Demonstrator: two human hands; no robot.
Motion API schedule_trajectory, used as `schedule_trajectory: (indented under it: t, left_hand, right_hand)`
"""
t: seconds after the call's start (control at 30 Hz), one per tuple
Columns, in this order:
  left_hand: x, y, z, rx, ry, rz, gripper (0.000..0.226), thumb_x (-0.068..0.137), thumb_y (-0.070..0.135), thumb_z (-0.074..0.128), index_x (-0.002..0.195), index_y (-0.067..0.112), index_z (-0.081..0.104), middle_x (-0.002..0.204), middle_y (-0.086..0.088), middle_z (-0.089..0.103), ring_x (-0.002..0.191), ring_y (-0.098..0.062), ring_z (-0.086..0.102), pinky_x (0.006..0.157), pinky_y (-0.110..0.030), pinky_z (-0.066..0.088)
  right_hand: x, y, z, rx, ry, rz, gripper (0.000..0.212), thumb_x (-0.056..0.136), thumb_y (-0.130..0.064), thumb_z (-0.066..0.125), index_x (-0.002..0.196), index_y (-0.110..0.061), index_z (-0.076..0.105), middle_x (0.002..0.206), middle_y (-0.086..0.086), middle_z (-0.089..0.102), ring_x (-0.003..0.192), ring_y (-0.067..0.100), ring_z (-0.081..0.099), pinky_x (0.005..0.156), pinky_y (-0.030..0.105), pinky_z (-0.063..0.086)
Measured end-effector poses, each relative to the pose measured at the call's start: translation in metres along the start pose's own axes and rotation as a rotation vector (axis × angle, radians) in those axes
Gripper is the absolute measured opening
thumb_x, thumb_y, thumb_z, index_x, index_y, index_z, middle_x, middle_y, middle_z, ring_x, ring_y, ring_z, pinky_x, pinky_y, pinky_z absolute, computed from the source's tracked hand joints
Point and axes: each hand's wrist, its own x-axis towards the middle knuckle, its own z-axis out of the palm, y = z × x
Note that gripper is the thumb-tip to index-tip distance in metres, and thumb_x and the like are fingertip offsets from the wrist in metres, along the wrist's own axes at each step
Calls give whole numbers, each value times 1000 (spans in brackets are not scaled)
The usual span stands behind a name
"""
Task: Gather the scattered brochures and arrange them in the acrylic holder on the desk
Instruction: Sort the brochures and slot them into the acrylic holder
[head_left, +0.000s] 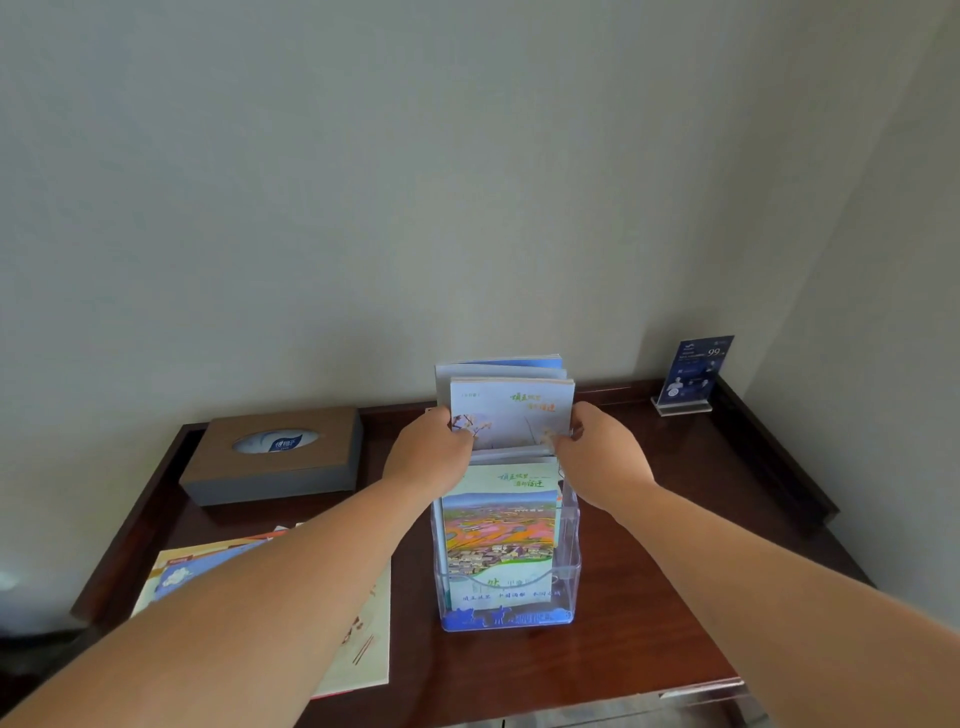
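The acrylic holder (569, 571) is standing midway along the desk (649, 597), toward its front edge. One brochure (501, 530) is sitting upright in the holder's front tier. A stack of brochures (511, 415) is standing behind and above it, with the left hand (431, 457) gripping its left edge and the right hand (602, 452) its right edge. A tissue box (275, 467) is lying toward the back-left corner. A sign stand (693, 374) is standing at the back-right corner. Loose brochures (374, 634) are lying near the front-left corner.
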Motion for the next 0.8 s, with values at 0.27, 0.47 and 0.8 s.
schedule_trajectory:
  t: [0.27,0.47,0.8]
  left_hand:
    - [-4,3,-5,30,-25,-64,17,91,18,42,92,10,57,71,-1,50,59,-16,44,51,-29,28]
    - [-6,2,-7,30,-2,-43,14,92,17,43,84,18,54,72,2,52,60,-13,45,51,-28,29]
    - [-11,-1,-18,89,19,-73,19,90,32,47,87,14,51,74,0,57,62,-16,50,52,-30,31]
  right_hand:
    - [0,0,6,-44,-56,-8,32,96,-17,39,124,-16,56,86,-9,57,74,13,54,52,19,34]
    - [0,0,6,-44,-53,-21,22,99,-17,38,107,-18,58,93,-1,64,80,18,59,62,27,43]
    - [-9,4,5,-22,2,102,19,98,-31,44,95,-17,55,78,-5,59,68,10,56,51,26,37]
